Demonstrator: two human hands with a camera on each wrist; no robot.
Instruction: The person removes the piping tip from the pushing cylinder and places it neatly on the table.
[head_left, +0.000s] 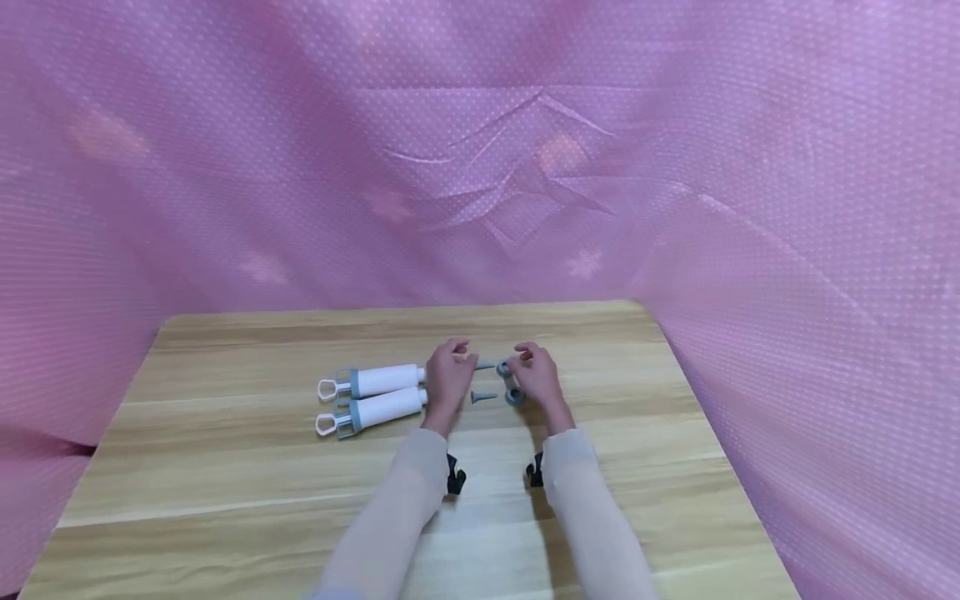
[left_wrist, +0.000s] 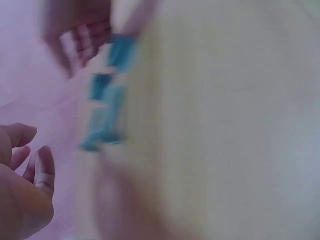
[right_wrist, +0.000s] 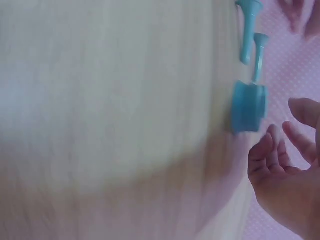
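Observation:
My left hand (head_left: 448,377) hovers by the tips of two white plunger tubes with blue-grey collars, the far tube (head_left: 386,380) and the near tube (head_left: 388,407), which lie side by side. Its fingers are loosely bent with nothing between them. Two slim teal nozzles, a far one (head_left: 485,365) and a near one (head_left: 484,397), lie between the hands. My right hand (head_left: 537,375) is beside two teal ring caps, the near cap (head_left: 514,397) and the far cap (head_left: 503,367). In the right wrist view its relaxed fingers (right_wrist: 270,145) hold nothing, apart from the caps.
All the pieces lie on a wood-grain table (head_left: 247,492). Pink dotted cloth (head_left: 480,167) hangs behind the table and along both sides. Black mounts sit at both wrists, one at the left wrist (head_left: 455,477). The left wrist view is blurred.

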